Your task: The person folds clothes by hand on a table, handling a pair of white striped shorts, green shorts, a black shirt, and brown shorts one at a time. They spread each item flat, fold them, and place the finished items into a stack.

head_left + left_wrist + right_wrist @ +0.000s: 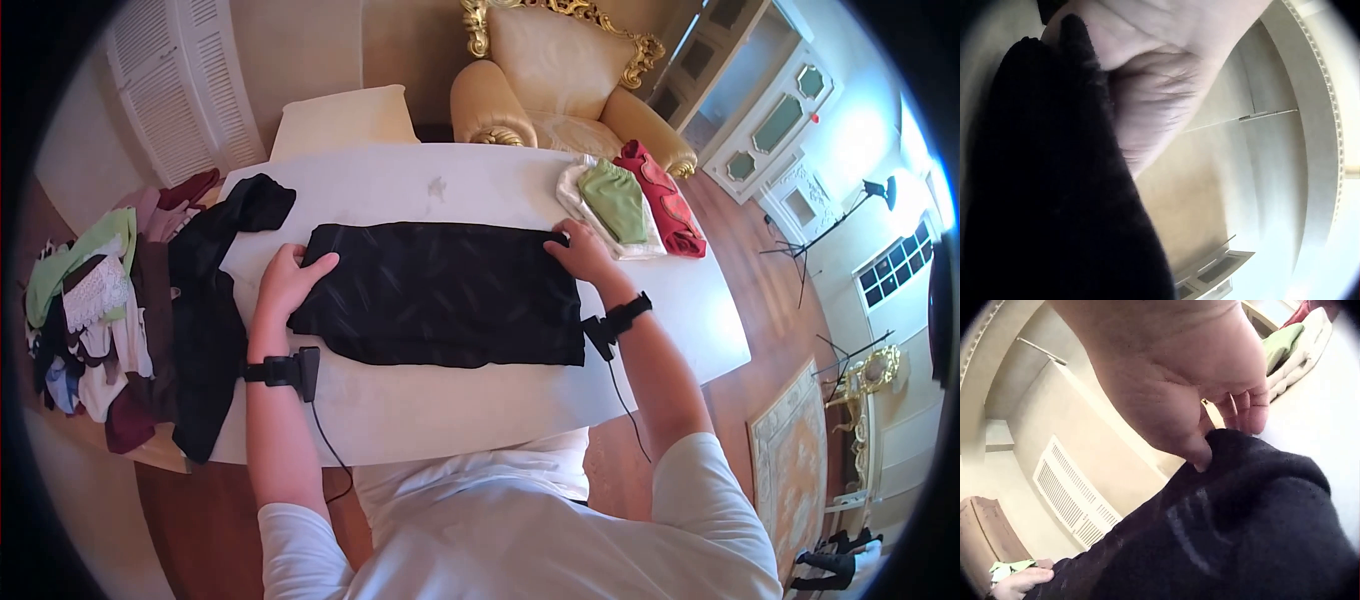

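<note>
A black cloth garment [445,295], laid out as a wide rectangle with faint pale streaks, lies across the white table [400,410] in front of me. My left hand [290,280] grips its upper left corner, thumb on top of the cloth. At the upper right corner, my right hand [585,252] pinches the fabric between thumb and fingers. In the right wrist view, that edge of the garment [1241,519] is raised under the thumb. Dark cloth [1054,175] fills much of the left wrist view, hiding the left fingertips.
A heap of mixed clothes [100,300] sits at the left, with another black garment [205,330] beside it. Folded at the far right are a green garment [615,200], a white one and a red one [675,210]. An armchair [560,70] stands behind the table.
</note>
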A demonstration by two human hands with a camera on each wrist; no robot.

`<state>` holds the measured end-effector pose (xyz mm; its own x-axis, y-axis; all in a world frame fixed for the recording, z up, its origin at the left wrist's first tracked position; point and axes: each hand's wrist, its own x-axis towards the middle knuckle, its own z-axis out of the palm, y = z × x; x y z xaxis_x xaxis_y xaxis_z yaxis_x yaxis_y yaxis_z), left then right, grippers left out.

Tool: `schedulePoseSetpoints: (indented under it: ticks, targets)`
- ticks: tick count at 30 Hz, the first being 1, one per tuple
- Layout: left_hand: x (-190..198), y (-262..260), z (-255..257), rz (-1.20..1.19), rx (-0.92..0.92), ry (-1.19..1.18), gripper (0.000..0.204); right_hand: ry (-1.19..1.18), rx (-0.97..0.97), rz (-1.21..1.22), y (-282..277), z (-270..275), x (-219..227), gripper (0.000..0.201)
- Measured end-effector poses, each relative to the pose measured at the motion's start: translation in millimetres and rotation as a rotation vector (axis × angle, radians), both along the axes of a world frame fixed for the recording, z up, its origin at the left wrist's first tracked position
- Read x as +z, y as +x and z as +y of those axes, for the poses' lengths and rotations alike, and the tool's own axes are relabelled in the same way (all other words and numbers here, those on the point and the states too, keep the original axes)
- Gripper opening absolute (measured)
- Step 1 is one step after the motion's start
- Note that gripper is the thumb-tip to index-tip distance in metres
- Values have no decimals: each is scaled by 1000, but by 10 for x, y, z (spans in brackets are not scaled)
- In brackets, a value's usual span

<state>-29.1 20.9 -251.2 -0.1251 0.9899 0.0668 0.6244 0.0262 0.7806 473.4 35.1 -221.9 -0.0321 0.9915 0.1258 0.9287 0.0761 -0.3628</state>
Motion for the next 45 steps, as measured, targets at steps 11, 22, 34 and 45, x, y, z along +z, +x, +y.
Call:
schedulePoseSetpoints:
  ticks: [11, 22, 34, 45]
  targets:
    - [-110, -96, 66, -65, 98, 137, 79, -89, -131, 551, 138, 73, -94, 34]
    - [-188, -172, 113, -44, 142, 118, 77, -398, 338, 382, 55, -905, 416, 37]
    - [-147, -155, 90, -41, 128, 124, 76, -129, 376, 77, -218, -1288, 394, 33]
    - [-135, -192, 80, -5, 148, 109, 66, -196, 63, -96, -245, -1400, 355, 29]
